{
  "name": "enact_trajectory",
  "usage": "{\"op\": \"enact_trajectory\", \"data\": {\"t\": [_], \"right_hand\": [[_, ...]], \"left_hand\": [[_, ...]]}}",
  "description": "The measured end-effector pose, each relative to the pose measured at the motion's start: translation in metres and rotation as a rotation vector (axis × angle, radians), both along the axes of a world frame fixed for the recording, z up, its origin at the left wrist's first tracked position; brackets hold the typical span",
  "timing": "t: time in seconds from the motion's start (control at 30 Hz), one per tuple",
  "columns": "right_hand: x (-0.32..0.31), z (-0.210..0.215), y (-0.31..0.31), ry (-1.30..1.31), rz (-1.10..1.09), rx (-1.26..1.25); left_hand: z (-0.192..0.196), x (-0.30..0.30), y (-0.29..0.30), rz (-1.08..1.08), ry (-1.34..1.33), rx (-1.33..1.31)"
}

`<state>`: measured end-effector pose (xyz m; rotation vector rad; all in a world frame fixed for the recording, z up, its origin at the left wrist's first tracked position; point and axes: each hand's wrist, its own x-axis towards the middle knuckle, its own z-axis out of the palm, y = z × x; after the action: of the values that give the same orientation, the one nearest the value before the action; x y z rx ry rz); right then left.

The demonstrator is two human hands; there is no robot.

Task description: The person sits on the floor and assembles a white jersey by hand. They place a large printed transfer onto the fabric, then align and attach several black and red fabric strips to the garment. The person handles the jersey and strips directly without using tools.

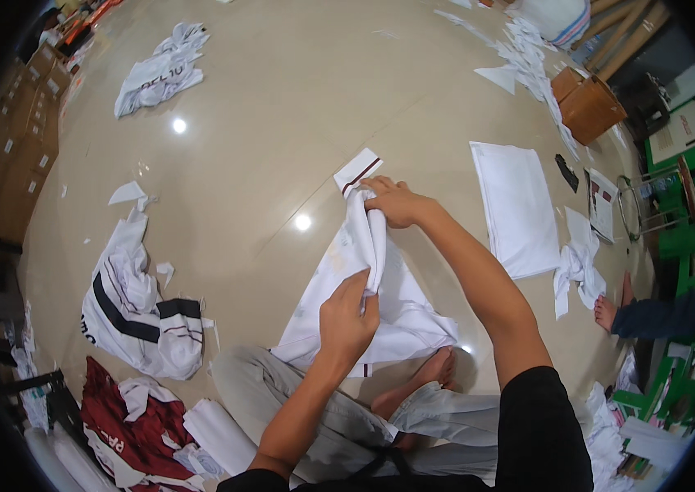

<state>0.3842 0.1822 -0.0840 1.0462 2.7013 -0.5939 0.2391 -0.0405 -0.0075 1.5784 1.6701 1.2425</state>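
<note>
Sitting cross-legged on the floor [282,98], the person is working a white garment [380,303] spread just in front of the knees. Left hand [347,316] is pinching a gathered fold near the garment's middle, fingers closed over the cloth. Right hand [395,201] is gripping the far end beside the dark-striped cuff [358,172], fingers curled shut on the fabric. Cloth between the hands is bunching into a ridge.

Judgement on doing this well: keeping both grips firm and drawing the ridge straight between them should be giving a clean fold; letting the lower hem drag over the feet is risking creases.

Count, as seen: one garment in hand; one flat folded white piece [516,209] to the right; one knotted white piece [577,266] beside it; one white-and-black pile [138,316] to the left; one crumpled white shirt [159,78] far off; one red garment [130,418] near the left knee; two brown boxes [585,102] upper right. Another person's bare feet [610,307] are showing at the right edge, well apart
</note>
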Motion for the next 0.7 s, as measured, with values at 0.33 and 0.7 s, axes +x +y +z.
{"op": "enact_trajectory", "data": {"t": [0.33, 0.7], "right_hand": [[0.120, 0.195, -0.062, 0.153, -0.097, 0.066], [0.262, 0.413, -0.137, 0.213, -0.457, 0.445]], "left_hand": [[0.154, -0.015, -0.058, -0.204, -0.034, 0.027], [0.234, 0.026, 0.011, -0.215, -0.361, 0.199]]}}
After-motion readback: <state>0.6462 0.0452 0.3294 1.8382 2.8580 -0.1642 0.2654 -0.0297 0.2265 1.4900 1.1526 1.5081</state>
